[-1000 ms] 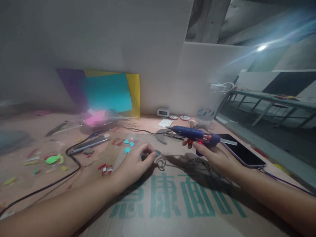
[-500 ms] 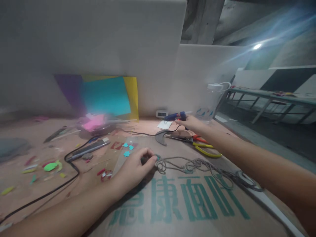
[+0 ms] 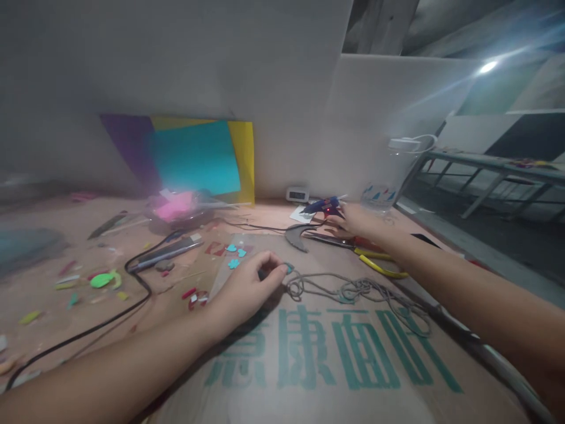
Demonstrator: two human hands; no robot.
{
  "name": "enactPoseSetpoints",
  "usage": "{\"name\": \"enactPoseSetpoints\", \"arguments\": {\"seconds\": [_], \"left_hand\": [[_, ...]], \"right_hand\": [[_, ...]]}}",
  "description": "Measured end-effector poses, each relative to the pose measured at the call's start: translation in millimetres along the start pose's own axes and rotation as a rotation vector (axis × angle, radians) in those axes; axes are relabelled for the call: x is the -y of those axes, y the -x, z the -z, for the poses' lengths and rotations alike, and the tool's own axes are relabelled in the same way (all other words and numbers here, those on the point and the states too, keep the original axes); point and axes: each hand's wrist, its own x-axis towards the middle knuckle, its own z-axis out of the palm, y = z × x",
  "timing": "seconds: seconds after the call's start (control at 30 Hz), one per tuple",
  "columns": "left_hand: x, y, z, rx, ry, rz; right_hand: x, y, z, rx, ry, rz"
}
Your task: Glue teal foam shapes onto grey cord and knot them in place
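2 bare hands reach over a cluttered worktable, the left hand (image 3: pixel 262 277) pinching a small teal-and-gray piece (image 3: pixel 289 268) between thumb and fingers, most of it hidden by the grip. Gray cord (image 3: pixel 357 287) trails in loose loops from just beside those fingertips across a board (image 3: pixel 335 406) lettered in green. At the table's rear, the right hand (image 3: pixel 351 222) is at a blue glue gun (image 3: pixel 323 205), its red light showing; whether the fingers grasp the tool or have let go cannot be told. The gun lies over a white card (image 3: pixel 302 214), near a small digital clock (image 3: pixel 297 194). 3 turquoise cutouts (image 3: pixel 233 264) lie beyond the left hand, and a yellow-handled tool (image 3: pixel 380 269) sits near the right forearm.
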Motion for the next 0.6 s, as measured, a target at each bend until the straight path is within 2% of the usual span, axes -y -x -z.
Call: {"name": "enactPoseSetpoints", "arguments": {"seconds": [0.1,0.17,0.23,0.3,0.4,0.43,0.5,0.6], "left_hand": [[-3.0,-0.1,0.3,0.005,0.031,-0.004],[-5.1,-0.1,0.7,0.009,0.030,-0.018],[-6.1,-0.1,1.0,0.004,0.009,-0.029],[-6.1,-0.1,1.2,-0.012,-0.018,-0.051],[-6.3,0.2,1.4,-0.033,-0.040,-0.067],[-6.6,0.5,1.5,-0.041,-0.048,-0.068],[-7.6,1.1,1.8,-0.069,-0.063,-0.064],[-8.1,1.5,2.2,-0.098,-0.069,-0.060]], "right_hand": [[2.6,26.3,14.6,-0.014,0.087,0.107],[10.0,46.9,23.7,-0.060,0.145,0.269],[25.0,68.3,29.9,-0.070,0.033,0.368],[45.7,89.0,31.6,0.006,-0.307,0.292],[75.2,114.3,24.2,0.369,-0.991,0.089],[81.9,120.1,19.3,0.456,-1.143,0.035],[89.1,127.7,6.9,0.538,-1.322,-0.017],[89.0,131.1,-12.7,0.600,-1.431,-0.048]]}}
